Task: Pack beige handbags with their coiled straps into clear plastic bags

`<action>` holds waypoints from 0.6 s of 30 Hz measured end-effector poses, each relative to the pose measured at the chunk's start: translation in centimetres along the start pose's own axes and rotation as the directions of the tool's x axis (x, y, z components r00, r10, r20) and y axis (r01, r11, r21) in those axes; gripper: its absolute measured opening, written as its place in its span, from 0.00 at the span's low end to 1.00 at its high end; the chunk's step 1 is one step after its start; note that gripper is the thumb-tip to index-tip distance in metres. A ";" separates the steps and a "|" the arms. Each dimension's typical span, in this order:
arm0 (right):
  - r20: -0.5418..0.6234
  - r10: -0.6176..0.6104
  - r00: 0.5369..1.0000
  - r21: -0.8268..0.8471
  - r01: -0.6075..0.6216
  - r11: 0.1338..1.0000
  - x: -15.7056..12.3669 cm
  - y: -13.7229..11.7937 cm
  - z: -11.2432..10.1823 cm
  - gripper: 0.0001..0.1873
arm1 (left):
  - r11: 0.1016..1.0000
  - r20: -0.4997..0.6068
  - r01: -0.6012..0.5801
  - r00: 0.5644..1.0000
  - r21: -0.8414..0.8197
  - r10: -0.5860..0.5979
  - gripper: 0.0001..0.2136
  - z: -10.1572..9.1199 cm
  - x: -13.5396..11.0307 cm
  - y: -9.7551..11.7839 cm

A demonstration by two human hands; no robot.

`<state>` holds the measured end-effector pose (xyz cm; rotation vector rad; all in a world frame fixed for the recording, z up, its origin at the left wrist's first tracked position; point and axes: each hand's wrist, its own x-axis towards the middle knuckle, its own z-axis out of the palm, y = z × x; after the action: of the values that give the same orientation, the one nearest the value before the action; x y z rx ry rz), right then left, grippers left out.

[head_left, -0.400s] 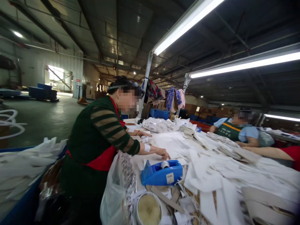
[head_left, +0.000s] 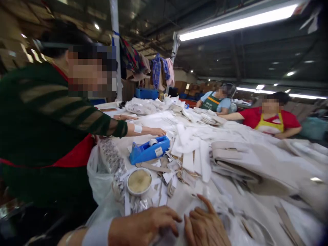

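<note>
My left hand (head_left: pixel 143 227) lies at the bottom edge on a white sheet (head_left: pixel 184 196), fingers bent and apart, pressing on it. My right hand (head_left: pixel 205 225) rests beside it, touching it, with fingers stretched flat on the same sheet. Neither hand grips anything that I can see. Just beyond them lie loose white and brown strips (head_left: pixel 184 164), a round white tub (head_left: pixel 139 181) with beige contents, and a blue tape dispenser (head_left: pixel 148 150).
A person in a dark green striped top and red apron (head_left: pixel 51 126) stands close on my left, one hand (head_left: pixel 157 131) reaching to the dispenser. Two other people (head_left: pixel 270 118) work across the table. Stacked cream sheets (head_left: pixel 243 160) cover the right. A plastic bag (head_left: pixel 99 177) hangs at the edge.
The view has swung down and right. My two hands have come into view at the bottom. The person on my left now looms closer and still reaches over the table.
</note>
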<state>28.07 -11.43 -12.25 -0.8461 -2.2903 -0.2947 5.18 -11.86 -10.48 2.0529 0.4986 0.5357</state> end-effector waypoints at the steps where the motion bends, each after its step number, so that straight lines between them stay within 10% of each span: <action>1: 0.019 0.025 1.000 0.005 -0.026 1.000 0.1 0.0 0.2 0.21 | 0.999 0.103 -0.011 0.995 0.045 0.006 0.18 -0.6 -0.8 0.7; 6: 0.104 0.117 0.988 0.034 -0.121 0.992 0.9 -0.9 -0.6 0.22 | 0.984 0.359 -0.047 0.933 0.172 -0.018 0.28 -3.1 -2.7 4.0; 18: 0.188 0.085 0.979 0.052 -0.097 0.994 0.8 -0.2 -1.2 0.20 | 0.978 0.108 -0.090 0.988 -0.187 0.112 0.24 0.2 -1.4 1.2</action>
<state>28.05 -11.67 -10.82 -0.9795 -2.4092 -0.1080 4.33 -13.36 -9.80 1.9285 0.2661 0.4979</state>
